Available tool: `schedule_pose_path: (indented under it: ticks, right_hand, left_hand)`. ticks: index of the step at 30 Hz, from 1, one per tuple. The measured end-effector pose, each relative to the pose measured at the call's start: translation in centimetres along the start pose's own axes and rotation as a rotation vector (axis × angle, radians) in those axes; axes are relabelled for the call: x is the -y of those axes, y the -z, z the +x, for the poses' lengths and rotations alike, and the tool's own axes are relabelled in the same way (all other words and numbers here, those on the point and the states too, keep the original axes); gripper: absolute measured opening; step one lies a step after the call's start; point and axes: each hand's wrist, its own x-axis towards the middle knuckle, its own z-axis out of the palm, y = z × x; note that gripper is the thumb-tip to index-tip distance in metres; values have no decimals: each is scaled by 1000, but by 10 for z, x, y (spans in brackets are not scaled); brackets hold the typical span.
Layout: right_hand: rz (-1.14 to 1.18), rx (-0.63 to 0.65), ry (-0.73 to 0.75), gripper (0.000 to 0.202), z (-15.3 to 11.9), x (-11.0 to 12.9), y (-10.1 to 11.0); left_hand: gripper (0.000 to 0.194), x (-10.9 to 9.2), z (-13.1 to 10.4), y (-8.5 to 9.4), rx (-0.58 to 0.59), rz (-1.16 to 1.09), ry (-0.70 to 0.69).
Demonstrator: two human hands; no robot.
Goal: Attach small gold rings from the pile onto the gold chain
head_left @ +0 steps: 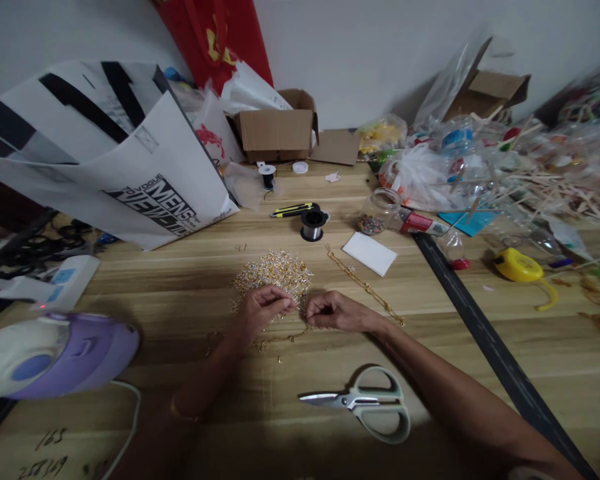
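Observation:
My left hand [266, 309] is closed in a pinch at the near edge of a pile of small gold and silver beaded pieces [273, 270]. What its fingertips hold is too small to make out. Just to the right, my right hand [333, 311] pinches too, its fingertips almost meeting the left ones. A thin gold chain [291, 338] runs along the table up to the right fingertips. Beyond the right hand lies a second gold chain [366, 287], stretched out diagonally. Scissors [365, 400] with pale handles rest nearer to me, blades pointing left.
Behind the pile are a wire spool [312, 225], a yellow-black utility knife [293, 211], a jar of beads [375, 217] and a white card [369, 253]. A yellow tape measure [517, 265] and clutter lie right. A large paper bag [145, 180] and purple device [90, 353] stand left.

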Motion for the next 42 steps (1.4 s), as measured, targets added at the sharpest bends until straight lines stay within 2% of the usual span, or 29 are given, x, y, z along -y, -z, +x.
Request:
schedule_pose_path:
  ticks: [7,11,21,24,34,38,42]
  right_hand:
    - [23,15,6,7,0,-4,1]
    - [7,13,12,6,0,-5,1]
    - [-18,15,24,8,0,-4,1]
    - [-26,8,24,6,0,-4,1]
    - [19,17,10,6,-1,-2,0]
    - [5,14,7,6,-1,-1,1]
    - [-7,19,2,5,-1,0,2]
  left_hand:
    - [22,-9,-2,9,22,-60,103]
    - [18,-10,-1,10,35,-72,75]
    - [13,-5,3,9,-25,-418,107]
    - [13,-4,3,10,-7,-450,102]
    - [21,-7,2,8,-11,-385,130]
    - [19,-6,0,6,-5,-179,79]
    - [17,-5,-2,2,62,59,18]
